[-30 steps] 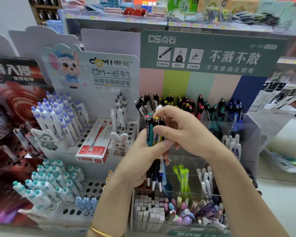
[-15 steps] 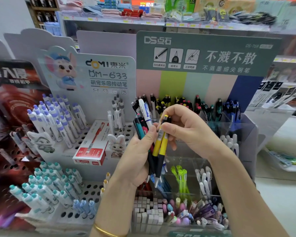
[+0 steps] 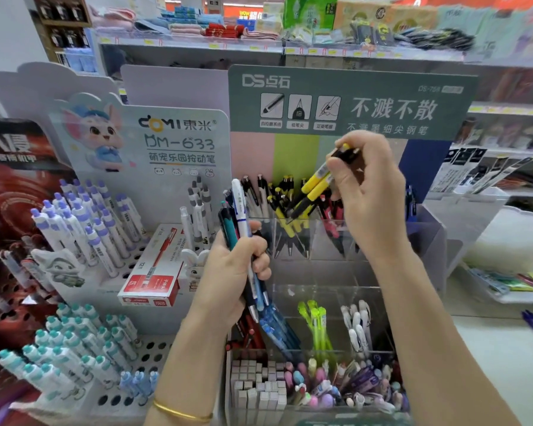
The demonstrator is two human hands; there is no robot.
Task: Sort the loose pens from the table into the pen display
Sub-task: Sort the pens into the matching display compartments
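My left hand (image 3: 234, 272) grips a bundle of pens (image 3: 239, 216), white, teal, dark and blue, held upright in front of the clear pen display (image 3: 314, 272). My right hand (image 3: 370, 192) is raised over the display's top row and pinches two yellow pens (image 3: 314, 187). They slant down to the left, tips just above the compartment that holds other yellow pens (image 3: 285, 222). Black, red and blue pens fill the neighbouring top compartments.
A white peg stand (image 3: 154, 348) at the left holds purple-capped and teal-capped pens, with a red pen box (image 3: 154, 272) lying on it. Lower display compartments hold green and white pens, erasers and small items. A green header card (image 3: 351, 103) rises behind. Shop shelves stand beyond.
My right hand pulled two yellow pens out of the bundle, then lifted them up and to the right over the yellow compartment. My left hand stayed low with the remaining pens.
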